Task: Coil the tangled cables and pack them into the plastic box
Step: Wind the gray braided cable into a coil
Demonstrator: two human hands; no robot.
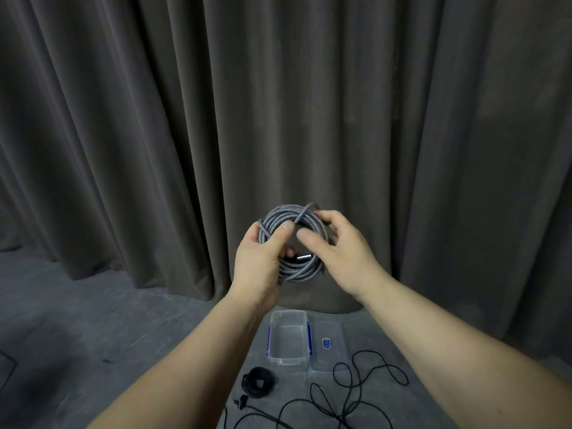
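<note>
A grey braided cable (280,216), wound into a round coil, is held up in front of me at chest height. My left hand (258,258) grips the coil's left side with the thumb across the strands. My right hand (337,243) holds the coil's right side, fingers curled round it and its thumb inside the ring. A silver plug shows inside the ring. Below, on the floor, the clear plastic box (272,335) with blue clips stands open and holds nothing. A coiled black cable (258,382) lies in front of the box. A loose black cable (356,394) sprawls to its right.
The box's clear lid (328,348) lies flat on the grey floor right of the box. A dark curtain (278,119) hangs close behind and fills the background. Another black cable end with a plug (241,400) lies at the bottom edge.
</note>
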